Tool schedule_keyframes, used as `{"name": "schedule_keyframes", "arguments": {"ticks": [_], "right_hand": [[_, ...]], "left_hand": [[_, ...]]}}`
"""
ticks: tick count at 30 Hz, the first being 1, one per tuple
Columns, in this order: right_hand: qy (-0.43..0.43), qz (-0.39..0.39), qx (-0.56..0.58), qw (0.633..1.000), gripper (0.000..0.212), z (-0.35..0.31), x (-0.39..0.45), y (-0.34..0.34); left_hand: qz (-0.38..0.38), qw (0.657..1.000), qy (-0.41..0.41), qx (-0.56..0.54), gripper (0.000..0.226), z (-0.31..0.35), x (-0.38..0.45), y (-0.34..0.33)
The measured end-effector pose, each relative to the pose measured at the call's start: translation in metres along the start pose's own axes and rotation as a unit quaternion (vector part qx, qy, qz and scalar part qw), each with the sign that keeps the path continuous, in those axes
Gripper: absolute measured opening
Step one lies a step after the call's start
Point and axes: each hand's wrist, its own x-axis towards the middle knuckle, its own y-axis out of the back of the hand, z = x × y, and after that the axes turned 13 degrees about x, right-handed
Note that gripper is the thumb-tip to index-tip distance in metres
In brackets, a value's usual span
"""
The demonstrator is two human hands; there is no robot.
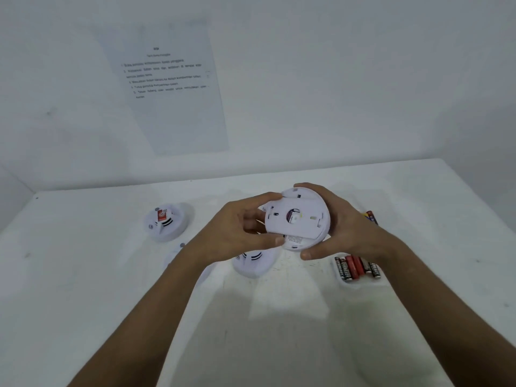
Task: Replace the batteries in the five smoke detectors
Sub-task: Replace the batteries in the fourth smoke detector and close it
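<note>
Up above the white table (279, 317), both hands clamp one smoke detector (297, 219), back plate facing the camera: left hand (240, 233) curled on its left rim, right hand (337, 222) wrapped around its right. Just right of it lies a tray of AA batteries (357, 268).

Smoke detector (297, 219): smooth white plastic. Batteries (357, 268): glossy wrap. Table (279, 317): matt white. Wall sheet (173, 88): paper.

Two bare forearms reach in from the bottom edge, no sleeves visible, ending in the left hand (240, 233) and right hand (340, 224).
</note>
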Motion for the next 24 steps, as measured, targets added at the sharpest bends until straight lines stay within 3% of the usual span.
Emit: {"name": "schedule_keyframes", "arguments": {"ticks": [8, 16, 24], "right_hand": [[-0.003, -0.016, -0.028, 0.999, 0.109, 0.011, -0.017, 0.024], [0.035, 0.012, -0.052, 0.998, 0.103, 0.033, -0.036, 0.042], [0.036, 0.012, -0.033, 0.999, 0.097, 0.037, -0.048, 0.062]], "left_hand": [[0.048, 0.994, 0.004, 0.097, 0.062, 0.014, 0.014, -0.029], [0.102, 0.991, -0.011, 0.091, 0.061, 0.016, 0.017, -0.072], [0.215, 0.949, -0.089, 0.212, 0.061, 0.016, 0.016, -0.105]]}}
